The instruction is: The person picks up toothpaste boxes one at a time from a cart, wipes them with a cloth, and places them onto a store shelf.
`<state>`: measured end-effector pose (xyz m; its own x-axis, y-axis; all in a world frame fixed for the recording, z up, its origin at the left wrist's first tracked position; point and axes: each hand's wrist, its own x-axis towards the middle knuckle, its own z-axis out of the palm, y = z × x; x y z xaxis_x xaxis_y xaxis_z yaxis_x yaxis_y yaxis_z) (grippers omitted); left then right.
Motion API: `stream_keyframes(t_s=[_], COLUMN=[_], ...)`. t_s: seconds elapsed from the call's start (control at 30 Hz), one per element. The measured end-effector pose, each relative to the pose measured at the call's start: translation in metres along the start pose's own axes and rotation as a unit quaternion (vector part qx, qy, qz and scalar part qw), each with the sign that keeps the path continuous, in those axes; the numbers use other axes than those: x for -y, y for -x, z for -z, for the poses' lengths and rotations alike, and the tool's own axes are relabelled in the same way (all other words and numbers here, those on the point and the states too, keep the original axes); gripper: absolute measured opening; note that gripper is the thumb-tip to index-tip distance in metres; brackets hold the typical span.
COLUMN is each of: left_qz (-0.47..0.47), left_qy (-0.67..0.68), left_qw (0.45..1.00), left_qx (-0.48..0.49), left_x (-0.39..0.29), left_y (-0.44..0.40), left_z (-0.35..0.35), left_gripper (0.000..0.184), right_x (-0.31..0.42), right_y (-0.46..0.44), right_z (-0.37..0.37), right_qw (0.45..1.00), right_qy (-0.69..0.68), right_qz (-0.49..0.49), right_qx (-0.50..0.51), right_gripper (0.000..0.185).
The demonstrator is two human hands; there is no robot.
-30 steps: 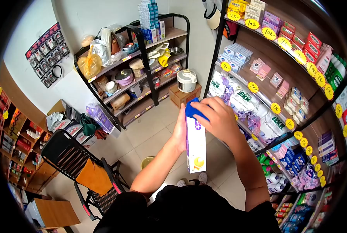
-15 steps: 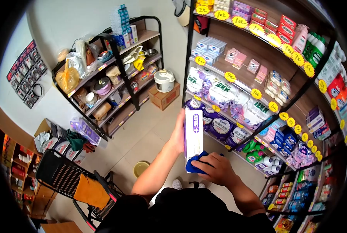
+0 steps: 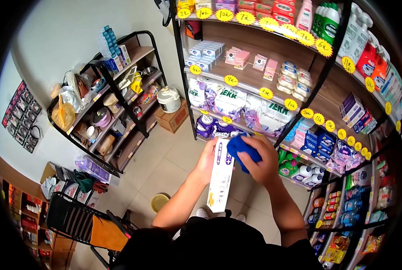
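Note:
A long white and purple box (image 3: 220, 180) is held upright in front of my body, its printed side facing me. My left hand (image 3: 206, 159) grips it from the left near its upper end. Bunched in my right hand (image 3: 261, 161) is a blue cloth (image 3: 243, 152), close against the box's upper right edge. The fingers of my right hand are bent round the cloth.
Shop shelves (image 3: 255, 87) with price tags and packaged goods stand at the right. A black-framed rack (image 3: 133, 101), a rice cooker (image 3: 169, 99) on a carton (image 3: 171, 118), a bowl (image 3: 159, 203) on the floor and a folding chair (image 3: 75, 220) are at the left.
My right hand has moved with the blue cloth from the box's lower end to its upper right edge. The box now shows another side, and the view has swung right.

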<state>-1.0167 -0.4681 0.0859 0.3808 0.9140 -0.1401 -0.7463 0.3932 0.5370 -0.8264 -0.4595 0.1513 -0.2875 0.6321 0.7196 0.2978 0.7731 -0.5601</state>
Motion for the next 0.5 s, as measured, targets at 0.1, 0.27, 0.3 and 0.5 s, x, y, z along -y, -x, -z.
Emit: stream_keyframes(t_s=[0.1,0.27,0.3,0.5], left_qz=[-0.024,-0.042,-0.055,-0.077], left_qy=[0.055,0.046,0.061,0.023], left_qw=[0.997,0.996,0.992,0.988], left_qx=[-0.038,-0.069,-0.096,-0.128], left_x=[0.04,0.073,0.077,0.109], left_y=[-0.027,-0.053,-0.058,-0.082], left_z=[-0.029,-0.078,-0.093,-0.128], left_gripper=[0.053,0.049,0.044,0.038], right_x=[-0.009,-0.02,-0.018,-0.018], right_y=[-0.011,0.023,0.036,0.111], right_z=[0.03,0.085,0.099,0.171], right_qw=[0.999,0.987,0.979,0.936], right_qy=[0.008,0.066,0.074,0.041], right_qz=[0.024,0.093,0.111,0.209], right_qx=[0.023,0.11,0.155,0.28], right_gripper=[0.036,0.036,0.036,0.048])
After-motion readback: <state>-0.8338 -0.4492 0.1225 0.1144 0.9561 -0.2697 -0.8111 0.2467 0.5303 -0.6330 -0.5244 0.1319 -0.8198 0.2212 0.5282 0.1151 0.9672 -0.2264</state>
